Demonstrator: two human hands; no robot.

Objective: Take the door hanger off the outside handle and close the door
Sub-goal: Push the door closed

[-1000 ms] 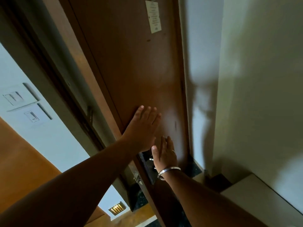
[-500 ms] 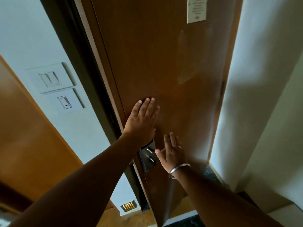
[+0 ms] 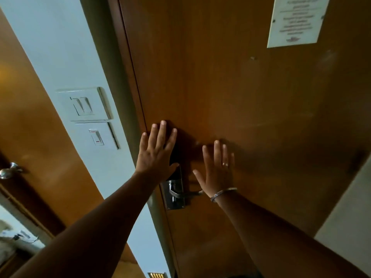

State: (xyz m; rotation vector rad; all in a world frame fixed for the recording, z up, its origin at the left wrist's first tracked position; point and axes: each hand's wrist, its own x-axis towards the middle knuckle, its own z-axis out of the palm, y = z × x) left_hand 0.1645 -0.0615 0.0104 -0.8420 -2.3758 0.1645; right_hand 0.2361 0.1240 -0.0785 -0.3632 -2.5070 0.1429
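Observation:
The brown wooden door (image 3: 251,109) fills the middle and right of the head view, its left edge flush against the frame. My left hand (image 3: 155,152) lies flat on the door near that edge, fingers spread, just above the metal lock plate and inside lever handle (image 3: 176,192). My right hand (image 3: 217,169), with a ring and a bangle, is pressed flat on the door to the right of the handle. Neither hand holds anything. No door hanger is visible.
A white printed notice (image 3: 295,21) is fixed high on the door. Two light switch plates (image 3: 88,117) sit on the pale wall left of the frame. Further left is another wooden door with a round metal knob (image 3: 9,170). A white wall (image 3: 349,217) stands at lower right.
The door has swung from partly open to against its frame, and the dark gap at its left edge is gone. Both flat hands moved with it.

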